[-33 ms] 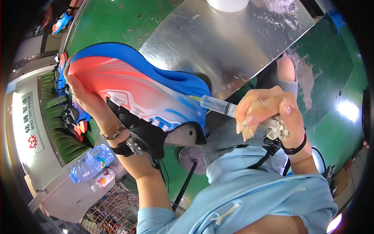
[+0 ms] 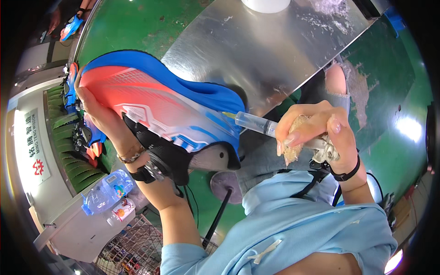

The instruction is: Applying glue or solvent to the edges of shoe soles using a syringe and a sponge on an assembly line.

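A sneaker point(image 2: 137, 98) with a coral, white and blue upper, a blue sole and a black collar lies on its side in the air. My left hand point(image 2: 98, 110) grips its toe end; most of those fingers are hidden behind it. My right hand point(image 2: 321, 123) is closed around a clear syringe point(image 2: 252, 122), along with a tan, rough-looking pad point(image 2: 294, 144) and a crumpled whitish lump point(image 2: 327, 151). The syringe's thin yellowish tip point(image 2: 229, 115) is at the blue sole edge near the heel; whether it touches, I cannot tell.
A metal-topped table point(image 2: 256, 50) carries a white container point(image 2: 267, 3) at its far edge. To the left, a green slatted conveyor point(image 2: 68, 146) holds more shoes point(image 2: 94, 130). Plastic bottles point(image 2: 103, 195) and a wire basket point(image 2: 130, 247) are at lower left. Another person's hand point(image 2: 85, 5) holds a shoe point(image 2: 71, 28).
The sneaker has shifted very slightly left with my left hand and tilted a little. My right hand and the syringe are almost where they were.
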`<state>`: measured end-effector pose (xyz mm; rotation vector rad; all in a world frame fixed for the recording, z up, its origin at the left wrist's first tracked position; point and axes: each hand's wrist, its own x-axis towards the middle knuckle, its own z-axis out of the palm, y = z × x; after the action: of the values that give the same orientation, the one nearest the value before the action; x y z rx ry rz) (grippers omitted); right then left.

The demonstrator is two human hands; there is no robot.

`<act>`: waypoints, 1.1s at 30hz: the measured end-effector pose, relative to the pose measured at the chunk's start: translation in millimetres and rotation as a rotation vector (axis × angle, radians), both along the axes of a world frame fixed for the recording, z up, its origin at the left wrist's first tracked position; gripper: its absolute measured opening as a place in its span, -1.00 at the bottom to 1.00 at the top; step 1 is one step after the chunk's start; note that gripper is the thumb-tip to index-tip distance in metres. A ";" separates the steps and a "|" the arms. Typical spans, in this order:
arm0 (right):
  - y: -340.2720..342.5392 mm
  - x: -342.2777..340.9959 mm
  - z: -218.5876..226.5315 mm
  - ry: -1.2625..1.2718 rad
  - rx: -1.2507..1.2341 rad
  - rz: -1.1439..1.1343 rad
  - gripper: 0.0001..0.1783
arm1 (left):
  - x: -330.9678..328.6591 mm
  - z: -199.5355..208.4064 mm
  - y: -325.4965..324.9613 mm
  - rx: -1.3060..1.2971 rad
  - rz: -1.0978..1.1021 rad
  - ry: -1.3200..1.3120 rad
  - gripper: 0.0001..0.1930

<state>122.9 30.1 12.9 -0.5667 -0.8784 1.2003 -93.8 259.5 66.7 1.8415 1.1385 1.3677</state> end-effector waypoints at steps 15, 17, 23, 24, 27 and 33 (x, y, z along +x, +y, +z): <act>9.0 -14.5 -22.3 0.015 0.049 -0.105 -0.48 | -75.0 -61.1 2.6 -0.464 -0.043 -0.143 -0.65; 16.2 -17.3 -24.9 -0.033 0.088 -0.116 -0.50 | -74.2 -66.6 -9.6 -0.386 -0.021 -0.204 -0.65; 16.2 -31.6 -17.5 0.114 -0.174 -0.156 -0.55 | -123.5 -53.2 -97.0 -0.658 0.342 -0.078 -0.74; 16.2 -33.1 -15.9 0.137 -0.204 -0.163 -0.55 | -133.7 -49.3 -116.2 -0.751 0.307 -0.132 -0.77; 16.1 -37.4 -15.7 0.157 -0.212 -0.137 -0.56 | -128.2 -49.1 -173.7 -0.933 0.244 -0.233 -0.75; 7.8 -37.8 -13.4 0.155 -0.177 -0.125 -0.59 | -85.4 -62.9 -223.8 -1.192 -0.155 -0.411 -0.54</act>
<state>85.1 37.9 -0.5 -0.6517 -0.6007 1.1974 -179.3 35.7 3.8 0.7213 1.1509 0.6297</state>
